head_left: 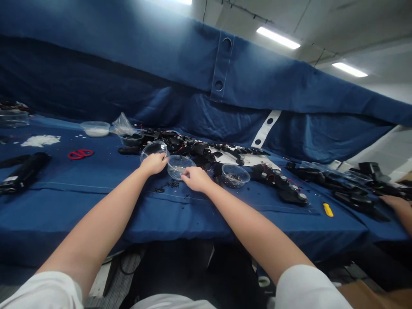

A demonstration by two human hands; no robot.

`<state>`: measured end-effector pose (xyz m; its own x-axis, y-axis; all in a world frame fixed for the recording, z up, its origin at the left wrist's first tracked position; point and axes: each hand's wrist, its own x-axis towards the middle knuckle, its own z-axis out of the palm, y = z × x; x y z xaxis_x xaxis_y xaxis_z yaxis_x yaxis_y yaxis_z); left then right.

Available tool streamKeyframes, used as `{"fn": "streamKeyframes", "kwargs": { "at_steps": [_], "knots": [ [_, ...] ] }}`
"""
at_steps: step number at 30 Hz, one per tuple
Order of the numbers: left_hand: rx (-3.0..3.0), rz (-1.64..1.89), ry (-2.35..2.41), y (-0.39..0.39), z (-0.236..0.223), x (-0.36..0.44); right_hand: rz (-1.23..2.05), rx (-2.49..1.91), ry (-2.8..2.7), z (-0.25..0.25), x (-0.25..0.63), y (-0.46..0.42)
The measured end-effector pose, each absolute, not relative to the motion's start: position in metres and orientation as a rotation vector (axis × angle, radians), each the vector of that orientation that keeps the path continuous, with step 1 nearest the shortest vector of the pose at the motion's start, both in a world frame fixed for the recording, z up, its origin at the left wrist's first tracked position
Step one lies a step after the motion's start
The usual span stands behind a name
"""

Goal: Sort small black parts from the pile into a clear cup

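Observation:
My left hand [155,163] is closed round the near rim of a clear plastic bowl [153,149], which is tilted up on its edge. My right hand [197,178] is curled, fingers pinched at the near rim of a second clear bowl [180,163] that stands flat on the blue cloth; what the fingers hold is too small to make out. Small black parts [167,186] lie scattered on the cloth between my hands. A third clear bowl [236,175] with small dark pieces stands to the right.
A pile of black parts and wires [199,149] runs behind the bowls. Red scissors [80,154], a black device [24,171], a white-filled tub [95,128], a yellow tool [328,210]. Another person's hand [397,206] at the right edge. Blue curtain behind.

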<state>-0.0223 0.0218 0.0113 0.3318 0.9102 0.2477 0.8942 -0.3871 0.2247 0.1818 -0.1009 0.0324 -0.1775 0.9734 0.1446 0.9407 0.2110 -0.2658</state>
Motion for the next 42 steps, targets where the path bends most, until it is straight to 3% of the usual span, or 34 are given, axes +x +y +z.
{"fn": "streamKeyframes", "kwargs": {
  "at_steps": [13, 24, 34, 42],
  "knots": [
    [2.508, 0.484, 1.681, 0.031, 0.017, -0.035, 0.115, -1.977, -1.936, 0.06, 0.256, -0.074],
    [2.48, 0.423, 1.724, 0.024, 0.018, -0.024, 0.235, -1.917, -1.936, 0.045, 0.236, -0.067],
    [2.545, 0.078, 1.598, 0.067, 0.044, -0.013, 0.186, -1.955, -1.813, 0.053, 0.234, -0.054],
    [2.733, 0.328, 1.457, 0.054, 0.036, -0.043, 0.027, -1.917, -1.984, 0.105, 0.263, -0.022]
  ]
}}
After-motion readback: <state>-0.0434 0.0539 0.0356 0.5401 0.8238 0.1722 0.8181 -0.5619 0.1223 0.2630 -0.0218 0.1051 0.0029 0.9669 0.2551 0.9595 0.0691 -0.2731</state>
